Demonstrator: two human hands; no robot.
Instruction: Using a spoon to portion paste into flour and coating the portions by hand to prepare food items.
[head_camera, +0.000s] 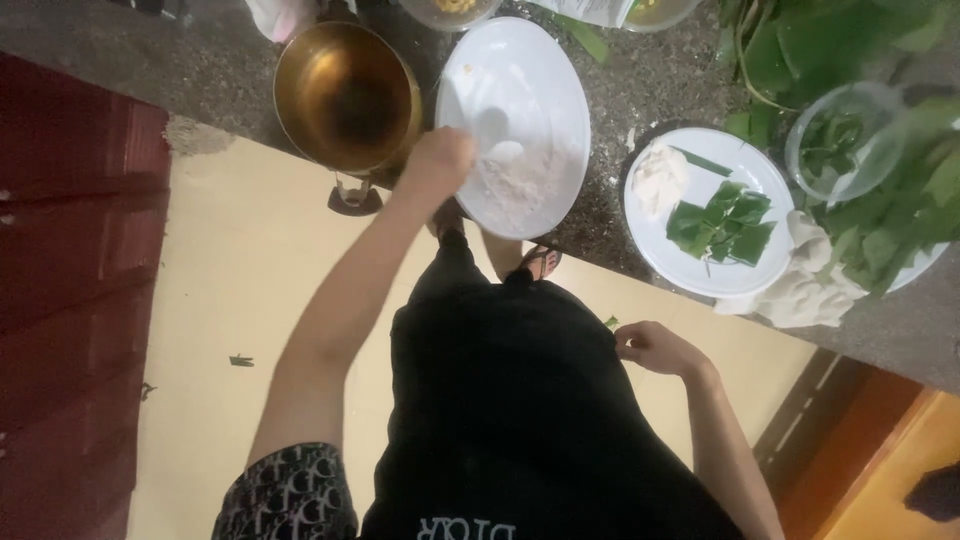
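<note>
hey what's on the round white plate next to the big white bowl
On the white plate lie folded green leaf pieces, a pale lump of dough and one thin leaf strip. A clear bowl and loose leaves cover its right rim.

White bowl (515, 120) holding pale pinkish mix, brassy golden pot (345, 95) beside it, green leaves (722, 222) on a white plate (700, 275), grey speckled counter (640, 120), black shirt (520, 400).
</note>
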